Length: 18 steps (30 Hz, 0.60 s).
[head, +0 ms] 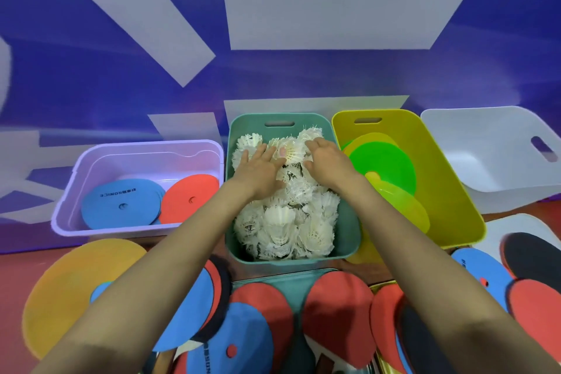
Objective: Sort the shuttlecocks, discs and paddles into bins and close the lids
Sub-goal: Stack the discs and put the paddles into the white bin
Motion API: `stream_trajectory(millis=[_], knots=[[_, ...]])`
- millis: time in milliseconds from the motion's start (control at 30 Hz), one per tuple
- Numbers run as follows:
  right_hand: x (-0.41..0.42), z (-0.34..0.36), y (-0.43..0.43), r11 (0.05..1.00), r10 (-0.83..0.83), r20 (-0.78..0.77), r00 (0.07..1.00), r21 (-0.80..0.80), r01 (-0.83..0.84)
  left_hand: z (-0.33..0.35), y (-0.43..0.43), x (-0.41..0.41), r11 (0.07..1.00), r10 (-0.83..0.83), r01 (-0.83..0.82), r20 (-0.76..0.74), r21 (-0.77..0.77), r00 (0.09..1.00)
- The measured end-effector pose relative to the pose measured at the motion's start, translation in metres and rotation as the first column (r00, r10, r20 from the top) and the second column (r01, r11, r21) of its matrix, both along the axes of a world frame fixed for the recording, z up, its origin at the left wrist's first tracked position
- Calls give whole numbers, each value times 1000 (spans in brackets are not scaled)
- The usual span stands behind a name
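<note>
Shuttlecocks (282, 222), white and feathered, filled the teal plastic bin (349, 215) to its rim as I bore down on the heap with both hands. The bin stood in the middle of the row, between a lilac plastic bin (65, 191) holding blue and red foam discs (118, 206) and a yellow plastic bin (455, 191) holding green and yellow discs (382, 167).

The risk, as I judged it, lay in the pile itself. It stood high at the far end, and too hard a push could crush feathers, while too light a one would let the springy heap rise again and tip shuttlecocks over the wall into the neighbouring bins. Either way the lid might fail to seat. What looked like the flat teal lid (273, 278) lay near me under red paddles (340, 313), so lifting it carelessly could scatter them.

Both my arms reached straight forward, forearms converging over the bin. My left hand (261, 170) lay palm down, fingers straight and slightly spread on the feathers. My right hand (326, 161) rested beside it, fingers close together and a little arched, pressing rather than gripping as far as could be seen.
</note>
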State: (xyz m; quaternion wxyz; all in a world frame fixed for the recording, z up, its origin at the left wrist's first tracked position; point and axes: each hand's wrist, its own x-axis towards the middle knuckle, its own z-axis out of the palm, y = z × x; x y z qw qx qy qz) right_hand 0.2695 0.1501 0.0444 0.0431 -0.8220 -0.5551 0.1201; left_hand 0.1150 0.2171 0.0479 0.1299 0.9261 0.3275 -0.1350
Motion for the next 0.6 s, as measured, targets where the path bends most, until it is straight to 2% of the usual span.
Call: stream_trajectory(millis=[133, 200, 300, 367, 433, 600], knots=[[-18, 20, -33, 990, 28, -69, 997, 141, -18, 17, -31, -26, 1000, 25, -26, 148, 0, 989], [-32, 25, -55, 976, 60, -102, 993, 216, -37, 21, -49, -43, 998, 58, -64, 270, 14, 961], [-57, 29, -93, 921, 122, -185, 975, 387, -42, 22, -83, -70, 994, 85, -111, 557, 13, 826], [-72, 28, -120, 875, 152, -237, 959, 484, -19, 19, -108, -82, 994, 83, -110, 685, -5, 724], [-84, 24, -147, 843, 152, -278, 949, 537, 22, 13, -135, -88, 996, 75, -86, 740, -23, 668], [-92, 5, -215, 818, 134, -326, 936, 569, 81, -13, -193, -89, 1000, 23, -6, 753, -25, 658]])
